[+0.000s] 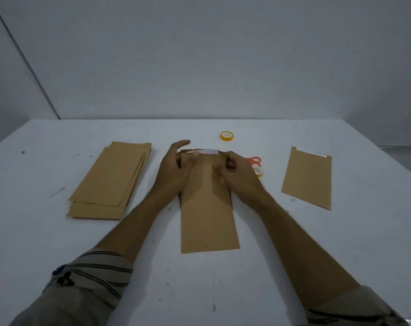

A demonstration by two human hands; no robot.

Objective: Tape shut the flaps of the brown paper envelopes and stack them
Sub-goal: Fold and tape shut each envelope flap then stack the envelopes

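My left grip (174, 168) and my right grip (239, 170) are both on the far end of one brown envelope (206, 208), which lies flat and lengthwise on the white worktop (293, 255). Its near end runs back toward me between my forearms.

My left grip holds the envelope's far left corner. The thumb lies on top of the paper and the fingers reach out fairly straight past the edge, so the grip is narrow and closed on the corner. My right grip is curled tight at the far right corner, fingers bunched on the paper there. The picture is soft at that spot, and I cannot tell exactly how the fingertips lie.

Between the two grips, along the envelope's far edge, sits a pale strip of tape (209, 151) across the flap.

Well out to the left of my left grip lies a pile of envelopes (112, 180), loosely squared with the edges fanned a little. Well out to the right of my right grip lies a single taped envelope (307, 177), flat, with a pale band along its far edge.

Just behind my right grip, orange-handled scissors (255, 160) show in part, and a second tape roll (258, 171) sits touching or nearly touching them, half hidden by my knuckles. Farther off, beyond both grips, a yellow tape roll (227, 135) lies flat by itself.
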